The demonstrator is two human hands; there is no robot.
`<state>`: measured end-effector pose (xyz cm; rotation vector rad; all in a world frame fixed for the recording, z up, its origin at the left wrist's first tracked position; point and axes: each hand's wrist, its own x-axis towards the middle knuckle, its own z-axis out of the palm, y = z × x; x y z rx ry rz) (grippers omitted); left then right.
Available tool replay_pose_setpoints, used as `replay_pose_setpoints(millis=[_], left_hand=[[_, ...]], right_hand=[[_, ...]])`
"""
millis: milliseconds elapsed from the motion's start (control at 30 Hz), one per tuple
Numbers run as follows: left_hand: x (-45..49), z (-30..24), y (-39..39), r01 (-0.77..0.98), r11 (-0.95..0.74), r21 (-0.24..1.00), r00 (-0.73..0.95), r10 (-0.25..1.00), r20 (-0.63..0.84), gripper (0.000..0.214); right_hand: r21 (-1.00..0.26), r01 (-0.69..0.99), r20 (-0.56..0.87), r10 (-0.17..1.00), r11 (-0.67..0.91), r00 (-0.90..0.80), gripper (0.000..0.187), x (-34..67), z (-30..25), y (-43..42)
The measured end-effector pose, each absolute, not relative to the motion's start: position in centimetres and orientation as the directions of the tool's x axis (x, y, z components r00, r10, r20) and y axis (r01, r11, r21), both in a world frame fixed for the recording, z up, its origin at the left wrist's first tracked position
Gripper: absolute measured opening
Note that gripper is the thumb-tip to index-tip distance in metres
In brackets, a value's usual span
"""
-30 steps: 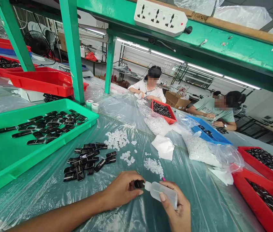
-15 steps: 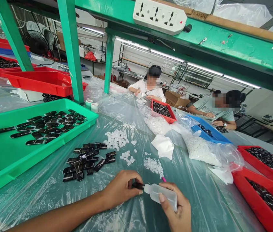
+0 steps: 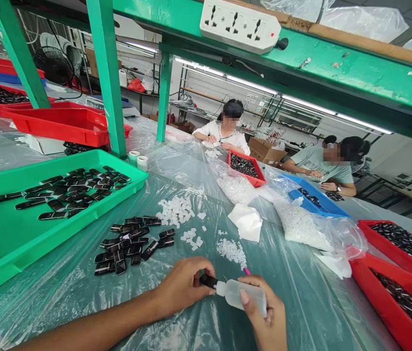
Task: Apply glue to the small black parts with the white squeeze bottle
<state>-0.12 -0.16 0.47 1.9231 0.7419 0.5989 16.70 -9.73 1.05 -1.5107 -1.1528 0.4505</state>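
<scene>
Between the thumb and fingers of my left hand (image 3: pixel 186 285) is a small black plastic piece (image 3: pixel 209 281). My right hand (image 3: pixel 270 314) is wrapped round a translucent white squeeze bottle (image 3: pixel 244 296), tilted with its nozzle to the left. The nozzle end meets the black piece, though its tip is hidden. A pink stick-like thing (image 3: pixel 247 271) shows just above my right fingers. Left of my hands lies a pile of similar black pieces (image 3: pixel 129 243). Beyond my hands are small white bits (image 3: pixel 231 252) and larger white pieces (image 3: pixel 175 210).
A green tray (image 3: pixel 19 253) with black pieces stands at the left. Red trays (image 3: pixel 365 273) and a blue tray (image 3: pixel 337 212) line the right. A bag of white pieces (image 3: pixel 301 229) lies mid-right. Two people sit across the table; a green frame (image 3: pixel 107 73) rises ahead.
My right hand and the bottle have shifted very slightly left. The black piece in my left hand has turned a little. The rest looks the same.
</scene>
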Motion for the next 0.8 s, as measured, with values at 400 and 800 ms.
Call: replay_pose_setpoints(millis=[400, 800], left_hand=[[-0.2, 0.5, -0.1, 0.156, -0.142, 0.978, 0.716, 0.698, -0.013, 0.024], [-0.3, 0.9, -0.2, 0.248, -0.361, 0.899, 0.683, 0.723, 0.102, 0.015]], right_hand=[[-0.992, 0.124, 0.091, 0.844, 0.029, 0.529, 0.035, 16.7, 1.1, -9.2], [-0.817, 0.554, 0.451, 0.778, 0.162, 0.438, 0.023, 16.7, 0.1, -10.2]])
